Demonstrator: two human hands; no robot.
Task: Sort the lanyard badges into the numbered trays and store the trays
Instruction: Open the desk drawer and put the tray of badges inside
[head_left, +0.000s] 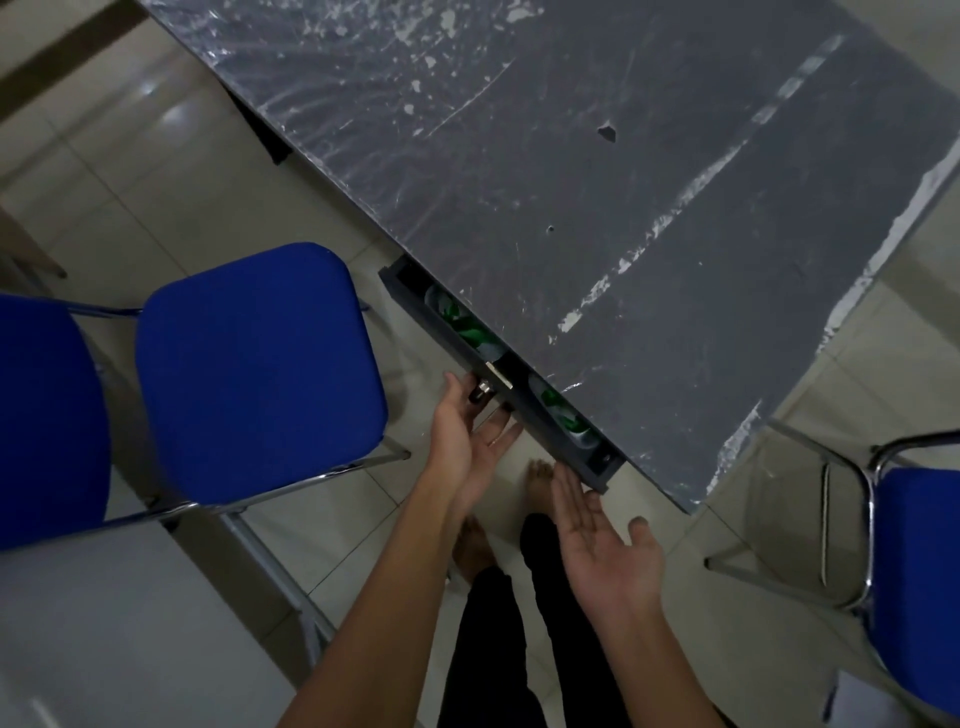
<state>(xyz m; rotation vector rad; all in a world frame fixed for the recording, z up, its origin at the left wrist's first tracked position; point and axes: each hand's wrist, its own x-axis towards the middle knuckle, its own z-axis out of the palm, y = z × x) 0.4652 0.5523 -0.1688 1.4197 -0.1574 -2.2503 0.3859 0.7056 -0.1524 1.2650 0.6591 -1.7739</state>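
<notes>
A dark drawer (447, 338) under the grey table (623, 182) stands open only a narrow gap. Through that gap I see pale trays with green lanyards (462, 325) and a second patch of green lanyards (558, 408). My left hand (467, 441) is flat and palm up, its fingers straight against the drawer front beside the metal knob and lock (491, 382). My right hand (605, 551) is also palm up with straight fingers, its fingertips at the drawer's near corner (600, 478). Neither hand holds anything.
A blue padded chair (260, 374) with chrome legs stands just left of the drawer, another blue seat (47, 415) further left. A third blue chair (919, 582) is at the right. My bare feet (540, 483) and dark trousers are below the table edge on the tiled floor.
</notes>
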